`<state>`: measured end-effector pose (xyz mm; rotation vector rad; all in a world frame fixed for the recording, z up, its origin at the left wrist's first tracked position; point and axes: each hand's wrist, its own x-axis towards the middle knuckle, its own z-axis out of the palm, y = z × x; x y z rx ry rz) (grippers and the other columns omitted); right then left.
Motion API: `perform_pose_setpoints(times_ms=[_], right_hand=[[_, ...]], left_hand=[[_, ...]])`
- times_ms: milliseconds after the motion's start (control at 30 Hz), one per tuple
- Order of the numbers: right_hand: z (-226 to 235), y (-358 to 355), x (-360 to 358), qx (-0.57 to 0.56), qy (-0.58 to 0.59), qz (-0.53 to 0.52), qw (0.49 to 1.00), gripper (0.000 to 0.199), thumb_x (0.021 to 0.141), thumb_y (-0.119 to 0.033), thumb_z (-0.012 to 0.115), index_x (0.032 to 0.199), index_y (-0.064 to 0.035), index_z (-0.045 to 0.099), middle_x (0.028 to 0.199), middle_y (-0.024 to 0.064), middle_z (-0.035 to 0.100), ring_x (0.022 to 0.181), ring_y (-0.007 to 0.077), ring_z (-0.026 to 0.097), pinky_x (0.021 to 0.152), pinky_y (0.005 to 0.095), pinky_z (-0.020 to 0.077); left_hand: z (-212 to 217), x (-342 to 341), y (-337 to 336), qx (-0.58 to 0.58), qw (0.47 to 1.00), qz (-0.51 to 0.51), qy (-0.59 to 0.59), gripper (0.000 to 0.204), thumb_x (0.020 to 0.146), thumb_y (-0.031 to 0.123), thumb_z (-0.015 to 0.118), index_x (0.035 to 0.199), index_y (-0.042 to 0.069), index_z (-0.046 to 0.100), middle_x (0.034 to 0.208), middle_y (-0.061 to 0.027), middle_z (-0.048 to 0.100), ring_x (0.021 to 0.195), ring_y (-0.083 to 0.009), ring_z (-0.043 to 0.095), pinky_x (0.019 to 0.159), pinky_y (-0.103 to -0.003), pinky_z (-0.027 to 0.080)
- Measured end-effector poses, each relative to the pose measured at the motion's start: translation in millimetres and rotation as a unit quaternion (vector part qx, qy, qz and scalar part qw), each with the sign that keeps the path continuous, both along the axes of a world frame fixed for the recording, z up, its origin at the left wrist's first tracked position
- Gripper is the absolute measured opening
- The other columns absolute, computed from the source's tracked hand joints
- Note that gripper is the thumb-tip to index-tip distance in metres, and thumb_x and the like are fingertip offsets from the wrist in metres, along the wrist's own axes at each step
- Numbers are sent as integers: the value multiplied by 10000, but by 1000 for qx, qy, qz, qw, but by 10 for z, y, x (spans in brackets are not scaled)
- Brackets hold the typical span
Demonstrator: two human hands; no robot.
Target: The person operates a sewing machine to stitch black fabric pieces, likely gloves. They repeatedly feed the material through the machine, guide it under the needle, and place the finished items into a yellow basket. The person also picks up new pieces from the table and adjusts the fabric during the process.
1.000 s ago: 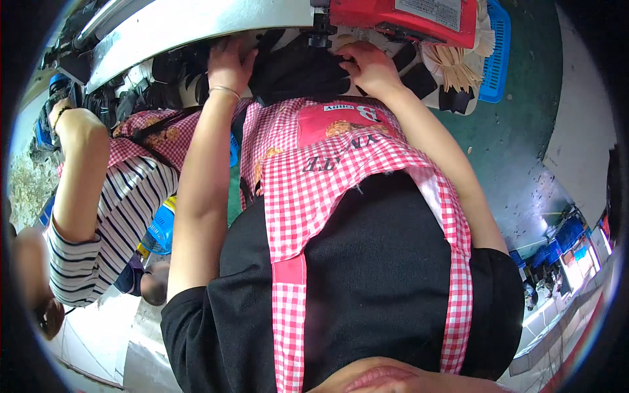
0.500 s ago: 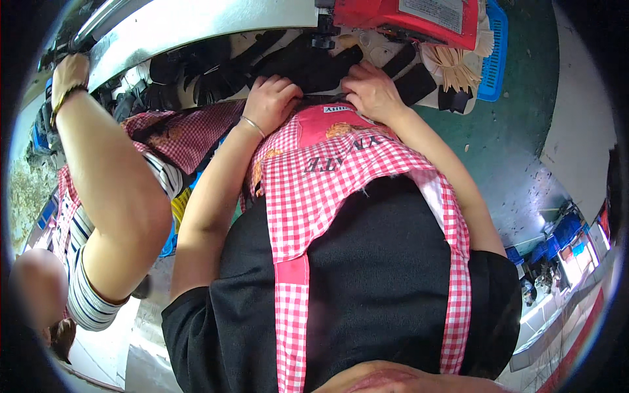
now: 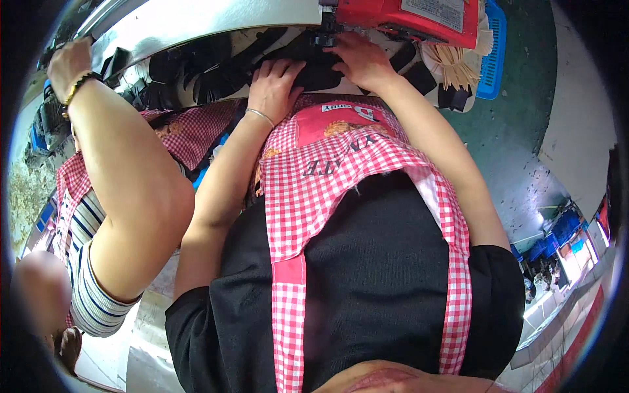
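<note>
Black fabric [image 3: 318, 75] lies on the worktop in front of me, under the edge of a white machine body. My left hand [image 3: 272, 88] rests on its left part, fingers stretched forward and thumb out to the side. Farther forward, my right hand [image 3: 362, 62] has its fingers apart, the tips close to a black machine part [image 3: 324, 38] beside the red housing. Whether those fingertips touch the fabric or the machine part is hard to make out. Neither hand visibly grips anything.
The white machine body [image 3: 216, 16] spans the top, with a red housing [image 3: 419, 19] at its right. A bundle of beige strips [image 3: 452, 62] and a blue basket [image 3: 496, 52] are at right. Several black pieces [image 3: 170, 72] lie left. A co-worker's arm [image 3: 124, 157] reaches in there.
My right hand has moved forward to the machine part and its fingers have spread. My left hand's fingers have stretched out from a curled hold. The co-worker's forearm has shifted right.
</note>
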<state>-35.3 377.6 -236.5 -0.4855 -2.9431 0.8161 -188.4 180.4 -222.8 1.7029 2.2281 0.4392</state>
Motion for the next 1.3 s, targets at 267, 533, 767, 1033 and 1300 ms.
perform_pose_setpoints(times_ms=[267, 533, 767, 1033, 1300], right_hand=[[-11, -74, -39, 44, -1, 78, 996, 351, 795, -227, 744, 1143, -221, 698, 1173, 6, 608, 1194, 249, 559, 949, 384, 528], [-70, 13, -106, 6, 10, 86, 996, 254, 871, -251, 683, 1107, -162, 702, 1093, 31, 638, 1137, 261, 602, 918, 388, 541], [-57, -58, -204, -60, -21, -9, 998, 270, 952, -349, 628, 1135, -170, 716, 1120, 117, 685, 1062, 344, 648, 905, 451, 535], [-128, 11, -52, -101, 12, -89, 991, 260, 940, -329, 640, 1148, -183, 697, 1151, 98, 707, 1075, 325, 666, 913, 442, 545], [-195, -128, 3, -41, 19, -63, 997, 278, 870, -337, 712, 1107, -191, 705, 1145, 69, 675, 1162, 304, 604, 968, 434, 516]], left_hand=[[-36, -35, -56, -26, 1000, 0, 18, 533, 745, 273, 802, 1246, 170, 649, 1182, -64, 607, 1116, -297, 572, 931, -436, 514], [-43, -71, -34, -34, 999, 0, -29, 436, 820, 331, 748, 1204, 138, 678, 1126, -95, 658, 1067, -313, 630, 887, -429, 545], [-120, -144, -21, -40, 995, 60, -66, 319, 947, 346, 637, 1100, 71, 681, 1029, -171, 686, 964, -375, 665, 812, -471, 558], [-22, -408, -197, -25, 885, 221, -409, 266, 1008, 198, 616, 1154, -25, 604, 857, -115, 703, 769, -195, 693, 667, -338, 547], [51, -513, -278, -23, 790, 244, -562, 276, 1009, 200, 640, 1204, 5, 655, 853, -20, 651, 742, -100, 594, 713, -262, 516]])
